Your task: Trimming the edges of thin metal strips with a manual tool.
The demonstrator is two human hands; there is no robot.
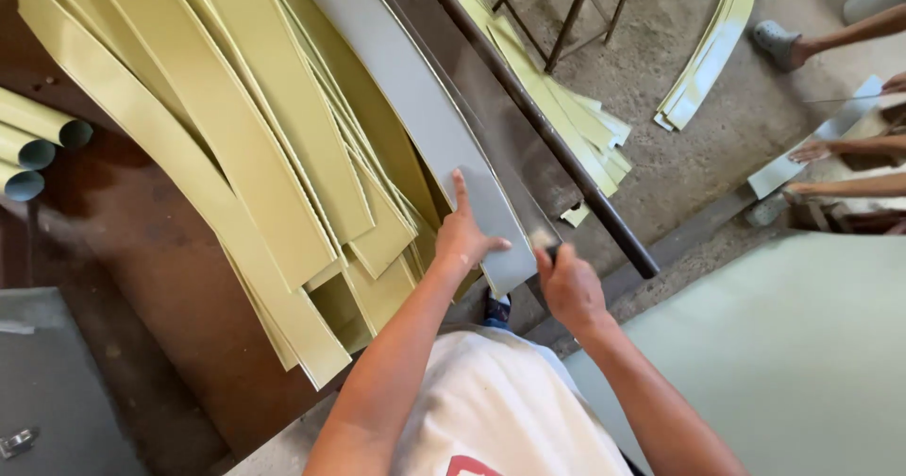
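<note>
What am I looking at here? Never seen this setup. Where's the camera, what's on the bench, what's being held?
There is no machine here: a person works with two bare hands, and the single picture comes from a camera on their head, looking down.

The left hand lies flat, fingers spread, on the near end of a long grey curved strip. The right hand is closed around a small tool at that strip's edge; what kind of tool is too blurred to tell.

On the brown workbench lies a fanned pile of pale yellow curved strips, with three rolled tubes at the left edge. A dark metal bar runs along the bench's far side. More yellow strips lie on the concrete floor, where another person's limbs show at the right.
</note>
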